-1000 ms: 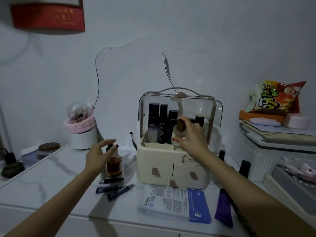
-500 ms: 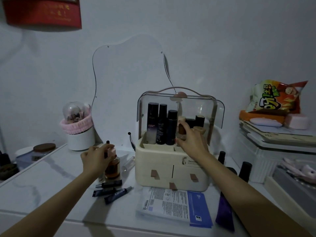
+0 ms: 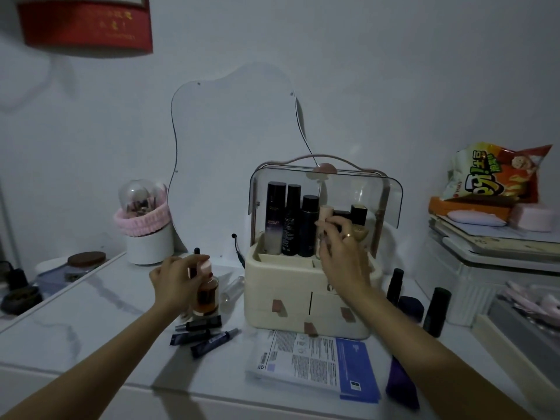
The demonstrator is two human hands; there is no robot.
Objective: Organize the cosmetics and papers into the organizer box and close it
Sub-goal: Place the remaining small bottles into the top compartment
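The cream organizer box [image 3: 291, 301] stands at the middle with its clear lid [image 3: 394, 201] raised. Three tall dark bottles [image 3: 291, 219] stand in its top tray. My right hand [image 3: 342, 256] is over the tray, fingers around a beige-capped bottle [image 3: 326, 211] standing beside them. My left hand [image 3: 175, 280] grips the pink cap of an amber bottle [image 3: 207, 295] on the tabletop left of the box. Printed papers [image 3: 312, 362] lie in front of the box, with small dark tubes [image 3: 200, 333] to their left and a purple tube [image 3: 401, 386] to their right.
Two dark bottles [image 3: 436, 310] stand right of the box, beside a white ribbed bin [image 3: 472, 286] stacked with books and a snack bag [image 3: 494, 177]. A white cup with a pink band [image 3: 145, 237] and a wavy mirror [image 3: 233, 162] are behind on the left.
My right hand lowered the beige-capped bottle into the box's top tray. My left hand reached the amber bottle and closed on its cap.
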